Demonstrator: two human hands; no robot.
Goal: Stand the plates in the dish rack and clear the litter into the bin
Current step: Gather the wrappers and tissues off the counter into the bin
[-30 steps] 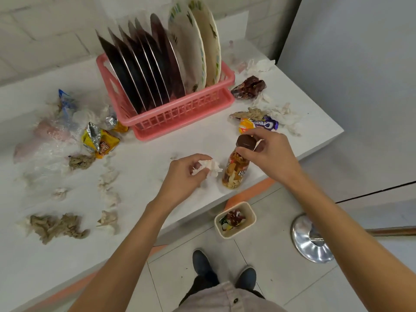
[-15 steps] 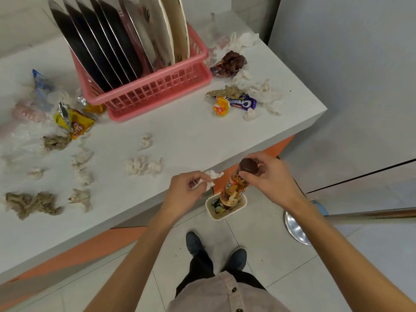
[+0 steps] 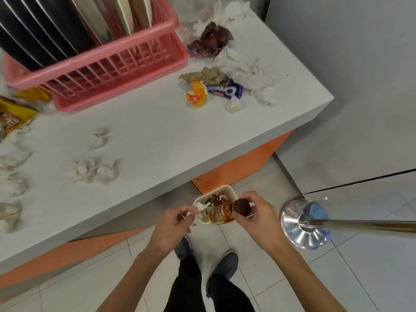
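Right hand (image 3: 255, 218): grips bottle (image 3: 219, 213), over bin (image 3: 225, 188).
Left hand (image 3: 174, 222): pinches tissue (image 3: 200, 206) at bin's left rim.
Bin: just off bench (image 3: 157, 131) edge, near side hidden by bottle.
Plates (image 3: 45, 30): in rack (image 3: 117, 66) beyond bin, tops cut off.

Forearms forward; left hand (image 3: 174, 221) in a pinch, right hand (image 3: 253, 219) seemingly curled.

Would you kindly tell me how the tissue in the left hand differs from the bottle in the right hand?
The tissue is a small, white, crumpled scrap; the bottle is larger and rigid, with a printed label and dark brown cap. The left hand pinches the tissue, while the right hand grips the bottle at its cap end. Both are held over the bin on the floor.
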